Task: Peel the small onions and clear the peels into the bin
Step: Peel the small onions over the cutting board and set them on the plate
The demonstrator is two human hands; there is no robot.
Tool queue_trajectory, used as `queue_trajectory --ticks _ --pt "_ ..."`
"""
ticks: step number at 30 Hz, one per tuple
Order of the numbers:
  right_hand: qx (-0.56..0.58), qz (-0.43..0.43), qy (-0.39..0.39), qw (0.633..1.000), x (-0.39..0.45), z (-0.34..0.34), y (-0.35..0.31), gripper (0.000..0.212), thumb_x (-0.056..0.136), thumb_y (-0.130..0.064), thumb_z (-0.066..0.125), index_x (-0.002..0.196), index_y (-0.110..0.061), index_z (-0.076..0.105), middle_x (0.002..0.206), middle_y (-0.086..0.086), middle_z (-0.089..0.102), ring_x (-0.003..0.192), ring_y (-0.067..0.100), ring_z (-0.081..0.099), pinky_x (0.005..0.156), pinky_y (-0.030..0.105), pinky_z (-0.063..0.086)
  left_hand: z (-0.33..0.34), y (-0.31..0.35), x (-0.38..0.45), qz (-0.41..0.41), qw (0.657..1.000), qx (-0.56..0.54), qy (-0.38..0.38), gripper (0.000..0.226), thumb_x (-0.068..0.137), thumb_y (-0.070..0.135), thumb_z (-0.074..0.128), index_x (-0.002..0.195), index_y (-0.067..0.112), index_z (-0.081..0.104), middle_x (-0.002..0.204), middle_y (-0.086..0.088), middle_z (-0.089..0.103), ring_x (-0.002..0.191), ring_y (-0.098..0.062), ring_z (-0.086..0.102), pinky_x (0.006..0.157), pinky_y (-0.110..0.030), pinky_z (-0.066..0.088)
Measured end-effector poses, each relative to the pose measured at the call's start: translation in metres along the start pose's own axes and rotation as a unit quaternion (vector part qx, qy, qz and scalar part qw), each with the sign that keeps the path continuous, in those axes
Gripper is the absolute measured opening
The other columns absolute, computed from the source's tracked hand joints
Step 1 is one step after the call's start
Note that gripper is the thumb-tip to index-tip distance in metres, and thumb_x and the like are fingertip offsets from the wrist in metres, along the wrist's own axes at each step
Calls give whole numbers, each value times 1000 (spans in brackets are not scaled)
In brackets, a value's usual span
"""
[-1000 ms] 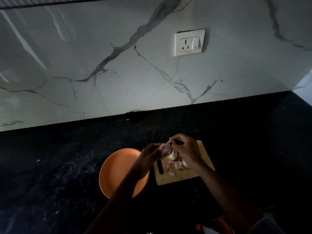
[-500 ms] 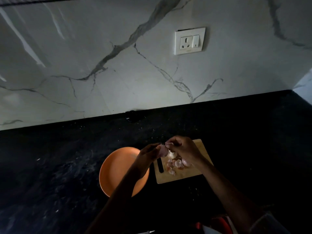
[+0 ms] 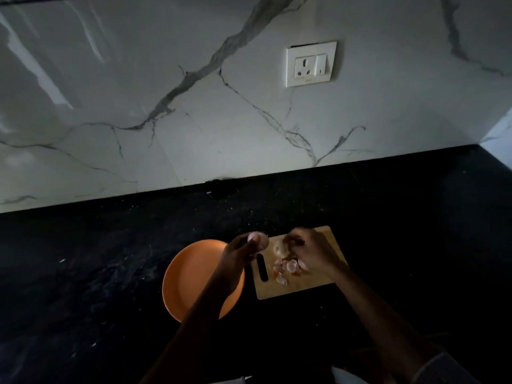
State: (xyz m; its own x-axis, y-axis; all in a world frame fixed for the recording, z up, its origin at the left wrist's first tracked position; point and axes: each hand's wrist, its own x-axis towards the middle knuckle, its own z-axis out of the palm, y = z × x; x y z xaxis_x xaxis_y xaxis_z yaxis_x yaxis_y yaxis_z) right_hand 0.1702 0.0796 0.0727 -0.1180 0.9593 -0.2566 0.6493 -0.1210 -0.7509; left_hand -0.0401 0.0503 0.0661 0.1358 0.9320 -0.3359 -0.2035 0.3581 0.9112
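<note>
My left hand (image 3: 241, 252) holds a small pale pink onion (image 3: 256, 239) in its fingertips, above the gap between the orange plate (image 3: 191, 275) and the wooden cutting board (image 3: 315, 284). My right hand (image 3: 310, 250) hovers over the board with curled fingers; the dim, blurred view hides whether they pinch a peel. A pale piece (image 3: 279, 248), onion or peel, lies on the board below those fingers. Several pink peels (image 3: 288, 267) are scattered on the board near my right palm.
The black stone counter (image 3: 97, 259) runs to a marble-patterned wall (image 3: 194, 106) with a white socket (image 3: 311, 63). The board has a dark handle slot (image 3: 261, 267). Something white and red shows at the bottom edge (image 3: 340, 376).
My hands have come apart: the left has drawn the onion leftward toward the plate, and the right has moved a little right and down over the board.
</note>
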Motion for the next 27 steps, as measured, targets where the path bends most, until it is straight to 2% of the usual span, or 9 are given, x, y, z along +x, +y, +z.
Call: queue_trajectory --ticks 4,7,9,12,16,18,20,23,27 --pt "-142 -87 -91 982 -3 14 18 16 92 -18 66 99 -23 79 108 -3 73 103 13 67 86 33 53 8 -1 5 -49 995 -72 42 22 102 20 51 96 16 72 82 0 72 82 -15 63 76 -29 46" --pt "-233 -90 -109 962 -1 24 25 26 99 -30 57 118 -21 72 136 9 56 120 25 55 96 36 47 10 -1 6 -83 993 -80 33 24 103 20 51 93 13 71 81 -1 71 77 -13 67 73 -26 51" --pt "-228 -90 -67 967 -1 23 26 25 96 -35 58 116 -28 72 129 5 59 112 21 60 91 35 50 10 -2 7 -90 993 -78 25 22 103 19 52 93 10 70 79 2 73 75 -11 69 74 -26 53" --pt "-97 -119 16 988 -2 12 12 25 95 -27 64 120 -23 70 112 -4 66 99 11 65 82 27 53 8 -3 7 -70 996 -60 21 20 99 23 55 93 8 68 78 0 69 79 -15 65 72 -26 51" --pt "-23 -159 17 987 -3 5 -14 38 91 -36 72 128 -27 67 115 -12 68 97 -6 62 76 4 45 9 -1 5 -6 999 -46 -12 22 92 29 63 75 19 72 90 -14 47 87 -26 46 76 -35 41" --pt "-32 -190 22 981 -1 7 -17 38 92 -35 72 127 -22 68 117 -8 71 97 -8 61 77 1 43 12 1 5 7 999 -39 -6 16 94 24 64 82 17 72 96 -19 56 91 -29 55 81 -41 45" --pt "-36 -209 41 976 -1 7 -17 35 92 -30 72 125 -18 69 116 -4 72 96 -10 59 78 -1 42 13 3 6 4 999 -45 15 8 94 16 65 96 9 68 102 -17 68 96 -25 69 85 -35 54" --pt "-40 -225 55 972 -1 5 -16 34 91 -27 72 123 -16 70 115 -2 73 99 -6 62 81 1 44 13 4 9 7 998 -48 32 25 93 9 66 115 -3 59 110 -19 70 95 -20 73 78 -28 58" --pt "-9 -234 62 970 -5 6 -17 29 89 -23 74 115 -11 72 105 1 75 93 3 68 79 17 55 14 1 13 21 998 -20 50 36 89 12 71 117 -8 58 112 -21 69 99 -26 72 80 -33 59"
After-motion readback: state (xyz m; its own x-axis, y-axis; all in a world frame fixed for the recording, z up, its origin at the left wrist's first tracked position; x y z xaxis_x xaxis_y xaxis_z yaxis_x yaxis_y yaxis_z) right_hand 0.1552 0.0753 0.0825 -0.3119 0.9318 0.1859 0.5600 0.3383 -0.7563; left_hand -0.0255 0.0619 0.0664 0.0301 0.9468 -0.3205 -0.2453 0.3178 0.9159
